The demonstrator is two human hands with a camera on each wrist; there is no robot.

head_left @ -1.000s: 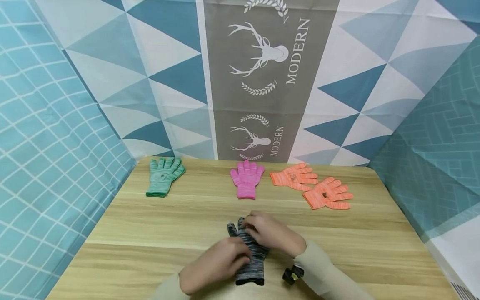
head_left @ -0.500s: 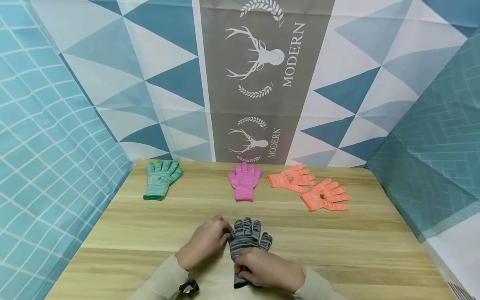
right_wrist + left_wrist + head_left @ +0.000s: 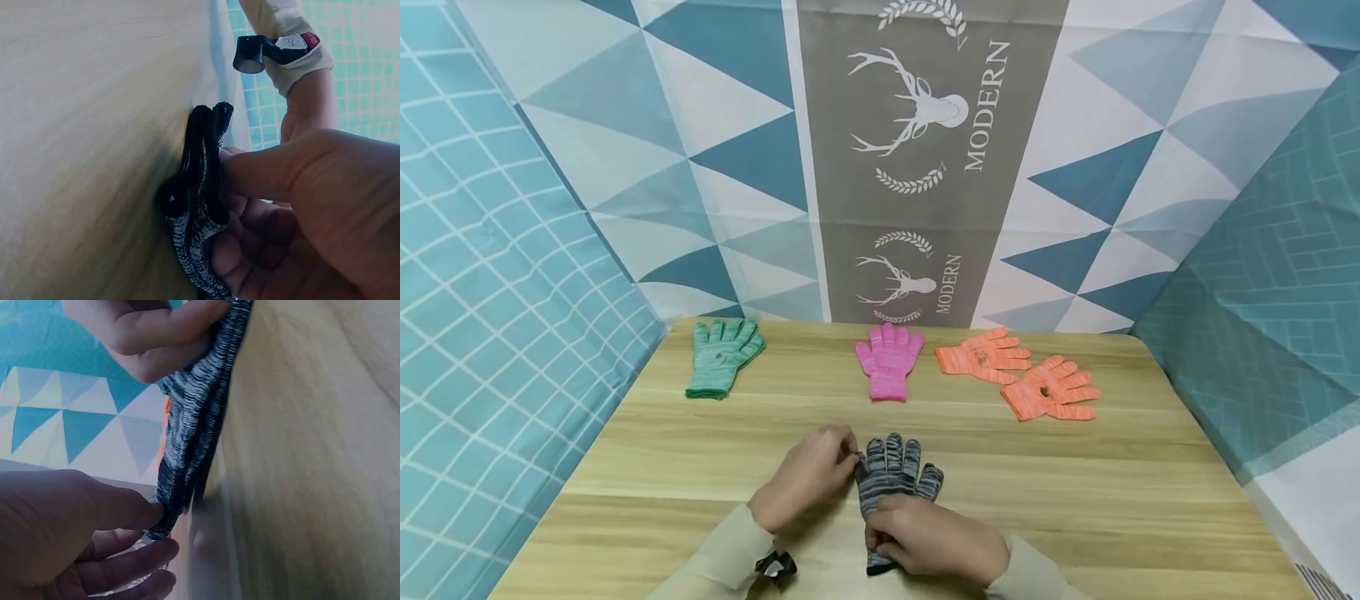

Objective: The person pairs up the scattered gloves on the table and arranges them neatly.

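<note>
A grey-and-black striped knitted glove (image 3: 886, 485) lies near the front of the table, its fingers pointing away and spread. My left hand (image 3: 808, 472) pinches the tip of its leftmost finger; the left wrist view shows thumb and fingers of the left hand (image 3: 56, 531) on that tip. My right hand (image 3: 934, 537) covers the lower part of the glove and holds it near the cuff. From the right wrist view, the dark cuff (image 3: 206, 165) shows several folded layers beside the right thumb; whether they belong to one glove or two I cannot tell.
Along the back of the table (image 3: 655, 454) lie a green glove (image 3: 721, 357), a pink glove (image 3: 889, 362) and two orange gloves (image 3: 985, 357), one slightly overlapping the other. A patterned cloth backdrop (image 3: 895, 200) rises behind them. A black wrist camera (image 3: 775, 569) hangs by the left sleeve.
The hands have swapped places along the glove: the left moved up from its lower part to a finger, the right moved down from the fingers. The glove's fingers are now spread.
</note>
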